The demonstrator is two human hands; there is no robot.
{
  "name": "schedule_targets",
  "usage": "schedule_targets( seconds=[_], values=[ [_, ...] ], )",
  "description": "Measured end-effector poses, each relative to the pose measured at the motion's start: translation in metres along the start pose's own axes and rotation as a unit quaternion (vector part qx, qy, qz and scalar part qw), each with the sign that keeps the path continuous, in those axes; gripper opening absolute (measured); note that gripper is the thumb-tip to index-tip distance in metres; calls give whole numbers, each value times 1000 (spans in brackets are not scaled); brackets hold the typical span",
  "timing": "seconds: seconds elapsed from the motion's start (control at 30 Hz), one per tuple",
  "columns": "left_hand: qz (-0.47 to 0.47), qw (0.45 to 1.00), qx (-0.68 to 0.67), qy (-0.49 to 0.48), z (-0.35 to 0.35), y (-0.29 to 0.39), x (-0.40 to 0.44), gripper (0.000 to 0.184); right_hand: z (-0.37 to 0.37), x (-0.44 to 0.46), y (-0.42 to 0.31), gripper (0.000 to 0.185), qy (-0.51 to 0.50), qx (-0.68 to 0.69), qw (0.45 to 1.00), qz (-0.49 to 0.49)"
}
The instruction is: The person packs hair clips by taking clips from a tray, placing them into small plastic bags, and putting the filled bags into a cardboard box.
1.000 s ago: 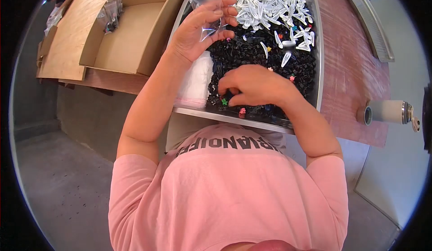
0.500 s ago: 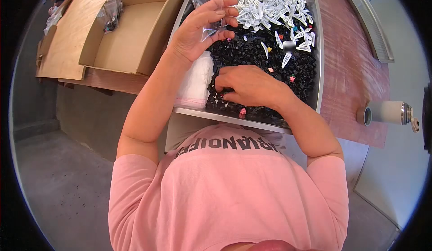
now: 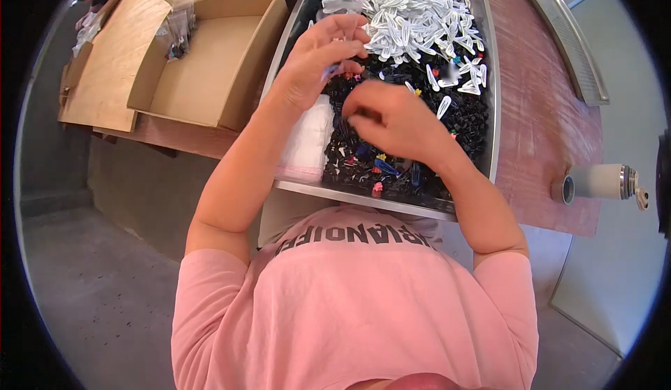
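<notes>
A left hand [image 3: 318,58] with curled, partly spread fingers holds what looks like a clear plastic bag [image 3: 342,4], over a metal tray [image 3: 363,200]. The right hand [image 3: 391,117], blurred, bends its fingers low over black pieces [image 3: 470,121] in that tray; whether it grips anything, I cannot tell. The step appears to be picking through small pieces; the next move seems to call for a fine fingertip pinch. Counts: white hair clips [image 3: 405,16] and black pieces, too many to number; one folded white cloth [image 3: 307,142], one open carton [image 3: 210,61], one pale flask [image 3: 601,182].
</notes>
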State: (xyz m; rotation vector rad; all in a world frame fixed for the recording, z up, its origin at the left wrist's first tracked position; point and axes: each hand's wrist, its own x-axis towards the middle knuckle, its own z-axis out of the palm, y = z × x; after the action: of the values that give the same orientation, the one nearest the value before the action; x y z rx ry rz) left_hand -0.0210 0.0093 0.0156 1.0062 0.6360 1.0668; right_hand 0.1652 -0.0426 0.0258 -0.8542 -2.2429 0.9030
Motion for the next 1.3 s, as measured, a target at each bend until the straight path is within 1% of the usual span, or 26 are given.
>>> schedule_targets(
  seconds=[0.07, 0.1, 0.13, 0.17, 0.2, 0.27, 0.33, 0.4, 0.47, 0.6, 0.7, 0.77, 0.8, 0.87, 0.9, 0.97, 1.0, 1.07, 1.1, 1.13, 1.17, 1.2, 1.23, 1.27, 1.3],
  values=[
    [48, 987, 145, 56, -2, -9, 4, 46, -7, 2, -1, 11, 110, 41, 992, 39],
    [99, 974, 187, 81, 2, -14, 7, 46, -8, 3, 1, 10, 181, 71, 980, 41],
    [100, 974, 187, 81, 2, -15, 7, 46, -9, 4, 3, 9, 250, 101, 962, 42],
    [132, 937, 315, 70, 2, -16, 6, 47, -14, 2, 4, 9, 283, 104, 953, 37],
    [162, 883, 436, 58, 5, -15, 3, 47, -16, 1, 7, 11, 317, 118, 941, 26],
    [148, 894, 419, 58, 13, -17, 0, 50, -19, 1, 8, 12, 358, 144, 922, 0],
    [120, 886, 447, 29, 15, -19, -2, 49, -21, 1, 7, 12, 355, 124, 927, -3],
    [118, 890, 440, 24, 14, -22, 0, 48, -21, 1, 5, 11, 352, 104, 930, -6],
    [129, 885, 447, 26, 14, -23, 0, 49, -20, 1, 3, 12, 313, 50, 948, 23],
    [139, 882, 448, 39, 16, -20, 0, 49, -21, 1, 5, 12, 323, 61, 944, 1],
    [141, 878, 454, 57, 16, -19, 0, 53, -23, 1, 2, 11, 351, 95, 932, -2],
    [215, 844, 481, 102, 13, -23, 3, 63, -23, 1, 3, 11, 354, 113, 928, -1],
    [216, 844, 481, 101, 14, -22, 3, 63, -22, 1, 6, 11, 355, 112, 928, -1],
    [270, 827, 474, 136, 15, -20, 2, 75, -19, 1, 15, 24, 320, 168, 932, 28],
    [270, 827, 474, 135, 15, -19, 2, 75, -17, 1, 16, 24, 321, 167, 932, 28],
    [227, 841, 467, 152, 14, -17, 2, 87, -14, 4, 16, 42, 277, 120, 951, 71],
    [228, 841, 467, 151, 14, -19, 2, 87, -14, 4, 15, 42, 277, 119, 951, 70],
    [245, 843, 466, 113, 13, -24, 4, 91, -12, 6, 15, 54, 215, 63, 970, 95],
    [245, 843, 466, 112, 14, -25, 3, 91, -8, 6, 16, 45, 226, 33, 970, 83],
    [243, 853, 458, 69, 15, -27, 2, 87, -8, 6, 17, 45, 226, 32, 970, 83],
    [240, 861, 448, 25, 16, -28, 1, 84, -8, 6, 18, 39, 234, 56, 966, 94],
    [241, 860, 448, 25, 17, -28, 0, 84, -8, 7, 19, 34, 240, 80, 962, 105],
    [231, 880, 415, 1, 19, -27, 0, 84, -10, 8, 18, 34, 240, 80, 962, 105],
    [221, 897, 381, -24, 20, -26, -1, 84, -12, 8, 18, 26, 258, 88, 957, 95],
    [196, 922, 332, -30, 24, -22, -3, 79, -15, 7, 18, 20, 275, 96, 953, 86]
  ],
)
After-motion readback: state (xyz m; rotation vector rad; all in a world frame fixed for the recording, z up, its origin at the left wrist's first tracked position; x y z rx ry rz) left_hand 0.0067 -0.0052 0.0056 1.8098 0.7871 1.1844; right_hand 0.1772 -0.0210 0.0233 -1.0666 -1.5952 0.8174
